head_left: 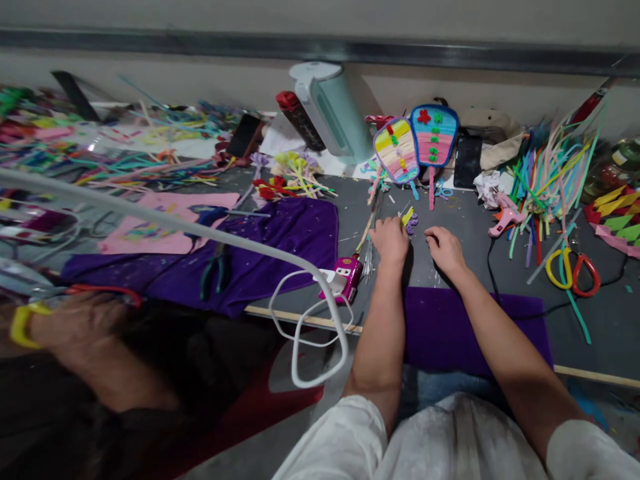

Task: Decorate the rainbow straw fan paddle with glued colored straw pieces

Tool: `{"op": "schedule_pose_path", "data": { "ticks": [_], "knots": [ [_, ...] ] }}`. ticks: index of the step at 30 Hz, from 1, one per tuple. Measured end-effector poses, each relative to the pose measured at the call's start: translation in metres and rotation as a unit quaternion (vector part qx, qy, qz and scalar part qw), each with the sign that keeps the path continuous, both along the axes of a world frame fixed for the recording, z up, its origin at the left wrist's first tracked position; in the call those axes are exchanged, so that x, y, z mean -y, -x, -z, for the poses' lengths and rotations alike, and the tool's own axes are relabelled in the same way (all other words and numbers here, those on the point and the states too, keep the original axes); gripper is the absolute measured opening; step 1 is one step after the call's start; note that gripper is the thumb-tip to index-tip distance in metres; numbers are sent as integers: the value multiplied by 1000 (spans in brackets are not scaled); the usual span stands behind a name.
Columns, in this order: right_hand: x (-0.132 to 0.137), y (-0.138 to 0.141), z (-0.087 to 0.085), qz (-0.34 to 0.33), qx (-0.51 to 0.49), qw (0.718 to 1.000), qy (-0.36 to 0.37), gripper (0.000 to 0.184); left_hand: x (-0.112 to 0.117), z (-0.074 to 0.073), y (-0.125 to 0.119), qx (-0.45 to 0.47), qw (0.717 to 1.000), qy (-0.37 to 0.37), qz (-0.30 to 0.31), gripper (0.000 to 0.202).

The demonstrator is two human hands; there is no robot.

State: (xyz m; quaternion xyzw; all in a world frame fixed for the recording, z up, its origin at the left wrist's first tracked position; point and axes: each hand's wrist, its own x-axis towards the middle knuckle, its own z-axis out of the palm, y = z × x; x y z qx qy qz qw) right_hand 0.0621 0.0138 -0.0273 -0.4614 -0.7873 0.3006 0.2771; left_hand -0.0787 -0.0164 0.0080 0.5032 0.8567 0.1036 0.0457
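Note:
My left hand (390,240) is on the grey table, its fingers curled downward beside small yellow pipe-cleaner pieces (408,216) and purple curled pieces (411,225). Its fingertips are hidden, so I cannot see what is in them. A short way to the right, my right hand (447,252) hovers low with thumb and fingers drawn together; anything between them is too small to make out. Behind the hands lie two fan-shaped pipe-cleaner pieces, one yellow and pink (397,152), the other blue and pink (434,137).
A magenta power strip (347,279) and a looping white cable (320,277) sit left of my arm. To the right are a pink glue gun (507,215), scissors (573,270) and pipe cleaners (545,180). At left, a co-worker's hand (87,327) holds yellow-and-red-handled scissors.

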Motion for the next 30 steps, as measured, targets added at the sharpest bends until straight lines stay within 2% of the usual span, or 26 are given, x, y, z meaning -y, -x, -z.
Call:
{"op": "schedule_pose_path", "data": {
  "ticks": [7,12,16,19,22,25,28,30],
  "knots": [
    [-1,0,1,3,4,1000,-7,25,-3,0,-8,40,999,3,30,32],
    [-12,-11,-3,23,-6,1000,-5,25,-9,9,-5,186,979,-65,51,31],
    [-26,-21,-8,27,14,1000,5,26,-13,14,11,253,956,-151,8,31],
    [-32,-12,-13,4,54,998,-13,31,-13,18,24,259,946,-191,-40,31],
    [-33,11,-20,-10,103,994,-28,38,-13,21,30,244,951,-182,-55,31],
    [-33,33,-26,-48,156,986,-42,46,-13,23,29,223,961,-158,-36,30],
    [-35,37,-28,-107,212,971,-36,38,-12,23,26,195,974,-116,-21,31],
    [-39,30,-25,-109,220,969,-27,31,-11,22,23,164,983,-87,-15,30]
  ]
}}
